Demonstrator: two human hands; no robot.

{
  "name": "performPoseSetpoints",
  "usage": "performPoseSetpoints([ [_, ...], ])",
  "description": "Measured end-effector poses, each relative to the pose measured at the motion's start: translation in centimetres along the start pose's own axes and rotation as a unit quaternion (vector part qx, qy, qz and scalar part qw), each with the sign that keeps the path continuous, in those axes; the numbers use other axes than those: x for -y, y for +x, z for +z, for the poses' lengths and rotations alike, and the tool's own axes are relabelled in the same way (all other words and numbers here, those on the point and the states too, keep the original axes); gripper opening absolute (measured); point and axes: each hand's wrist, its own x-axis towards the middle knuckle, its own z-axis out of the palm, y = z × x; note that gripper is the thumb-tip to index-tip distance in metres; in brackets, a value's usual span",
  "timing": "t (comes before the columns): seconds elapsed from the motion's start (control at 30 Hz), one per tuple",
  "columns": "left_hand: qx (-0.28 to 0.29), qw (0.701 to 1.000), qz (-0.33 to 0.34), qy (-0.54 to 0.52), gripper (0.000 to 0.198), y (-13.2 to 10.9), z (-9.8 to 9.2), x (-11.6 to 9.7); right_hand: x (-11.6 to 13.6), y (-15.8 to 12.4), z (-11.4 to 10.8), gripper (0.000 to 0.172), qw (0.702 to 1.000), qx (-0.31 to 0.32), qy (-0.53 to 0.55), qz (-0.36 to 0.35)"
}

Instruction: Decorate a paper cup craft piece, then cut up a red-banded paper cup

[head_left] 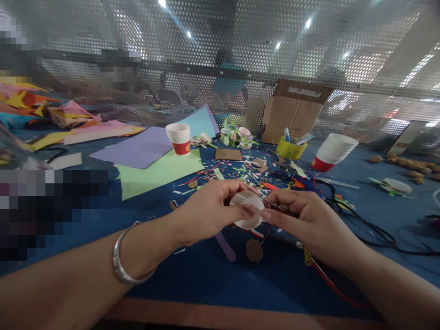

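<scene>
My left hand [213, 206] is closed around a small round white paper disc [245, 201], its thumb lying flat across the face. The disc looks like the cut bottom of a paper cup. My right hand [302, 215] is closed at the disc's right edge, thumb tip against it. A thin, dark metal tool [273, 205] lies between its fingers and reaches behind the disc; I cannot make out its kind. Just below are a purple craft stick [226, 247] and a brown cardboard octagon [254, 250], both on the blue table.
Paper scraps [240, 169] litter the middle. Beyond stand stacked paper cups [178, 137], another cup stack [335, 151], a yellow holder [291, 149] and a cardboard box [292, 112]. Green paper [158, 176] lies left; black cable [374, 229] and walnuts [409, 162] lie right.
</scene>
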Motion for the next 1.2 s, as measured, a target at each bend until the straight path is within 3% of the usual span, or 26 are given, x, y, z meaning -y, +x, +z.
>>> performPoseSetpoints([
  [0.3,0.070,0.985,-0.064,-0.144,0.028,-0.3,0.3,-0.6,-0.2,-0.8,-0.4,0.018,0.982,0.027,0.187,0.011],
  [0.47,0.131,0.977,-0.111,-0.126,0.032,-0.6,0.1,-0.8,0.0,-0.8,-0.4,0.020,0.976,0.085,0.200,0.014],
  [0.6,0.151,0.978,-0.095,-0.112,0.031,-0.9,0.2,-1.0,0.8,-1.2,-0.4,0.019,0.978,0.114,0.174,-0.015],
  [0.73,0.122,0.983,-0.062,-0.122,0.027,-0.8,0.2,-1.0,0.6,-0.8,-0.6,0.023,0.985,0.090,0.137,-0.044],
  [0.9,0.048,0.992,-0.013,-0.112,0.022,-0.5,0.0,-0.9,0.0,0.1,-1.0,0.036,0.997,-0.049,-0.012,-0.065],
  [1.03,-0.030,0.994,0.020,-0.102,0.023,-0.4,0.0,-0.8,0.2,0.0,-1.0,0.037,0.978,-0.122,-0.136,-0.097],
  [1.2,-0.081,0.991,0.032,-0.098,0.023,-0.2,0.0,-0.6,0.0,-0.5,-0.7,0.029,0.950,-0.139,-0.245,-0.133],
])
